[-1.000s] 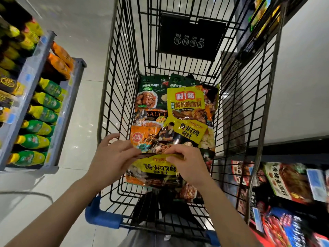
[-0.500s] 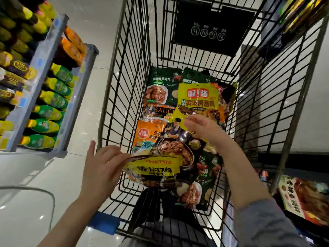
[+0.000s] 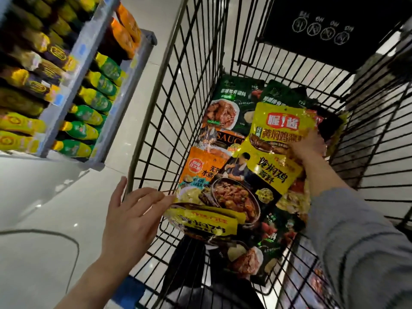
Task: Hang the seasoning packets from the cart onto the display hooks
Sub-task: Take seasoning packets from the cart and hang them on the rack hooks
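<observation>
1. Reaching deep into the wire cart, the right hand lies on the far yellow packet at about 1 o'clock in the basket; its fingers are hidden behind the packet edge, so I cannot tell whether this grip is clamped or merely resting.
2. The left hand, at 8 o'clock, has its fingers straight and apart, tips touching the edge of the near yellow packet, which lies flat by the cart's near end.
3. All the seasoning packets lie loosely overlapped in the basket, none yet on a hook; no display hooks show in this view.
4. To do this step well, I would pinch one packet by its top edge, near the hang hole, not by its slippery middle.
5. Lift it straight up so the overlapped neighbours do not drag along.
6. The left hand's fingers could steady the pile meanwhile.
7. A bottle shelf stands at 10 o'clock, outside the cart.
</observation>
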`<state>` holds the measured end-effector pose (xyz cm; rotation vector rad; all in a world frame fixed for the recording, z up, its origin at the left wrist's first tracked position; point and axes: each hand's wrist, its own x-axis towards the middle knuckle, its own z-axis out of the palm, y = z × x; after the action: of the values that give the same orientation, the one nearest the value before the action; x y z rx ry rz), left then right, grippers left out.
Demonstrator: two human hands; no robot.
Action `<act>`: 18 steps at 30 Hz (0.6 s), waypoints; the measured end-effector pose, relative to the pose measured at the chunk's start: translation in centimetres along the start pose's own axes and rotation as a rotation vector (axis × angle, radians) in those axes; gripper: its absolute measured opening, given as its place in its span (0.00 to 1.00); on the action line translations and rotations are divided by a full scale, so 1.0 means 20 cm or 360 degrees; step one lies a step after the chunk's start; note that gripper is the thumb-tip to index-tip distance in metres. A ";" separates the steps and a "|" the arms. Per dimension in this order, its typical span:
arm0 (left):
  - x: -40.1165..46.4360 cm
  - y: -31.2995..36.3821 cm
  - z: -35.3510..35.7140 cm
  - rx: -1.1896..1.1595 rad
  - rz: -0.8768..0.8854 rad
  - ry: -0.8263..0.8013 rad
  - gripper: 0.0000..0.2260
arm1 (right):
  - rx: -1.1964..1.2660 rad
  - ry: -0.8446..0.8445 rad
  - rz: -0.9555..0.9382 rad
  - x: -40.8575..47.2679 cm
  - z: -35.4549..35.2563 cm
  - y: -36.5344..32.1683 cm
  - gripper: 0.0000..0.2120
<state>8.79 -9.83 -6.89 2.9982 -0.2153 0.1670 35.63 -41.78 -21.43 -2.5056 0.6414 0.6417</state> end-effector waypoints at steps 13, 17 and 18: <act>0.02 0.01 -0.03 -0.0029 -0.0001 0.0024 0.13 | 0.0525 0.0538 -0.0154 -0.43 -0.14 -0.04 0.17; 0.02 0.01 -0.04 -0.0090 0.0012 -0.0031 0.14 | 0.0525 0.0670 -0.0499 -0.68 -0.26 -0.01 0.12; 0.01 0.00 -0.04 -0.0102 0.0018 -0.0047 0.14 | 0.0481 0.0689 -0.0570 -0.74 -0.29 0.00 0.11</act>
<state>8.98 -9.79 -5.97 2.9377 -0.2362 0.1151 25.90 -40.20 -8.95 -2.3906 0.3790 -0.1259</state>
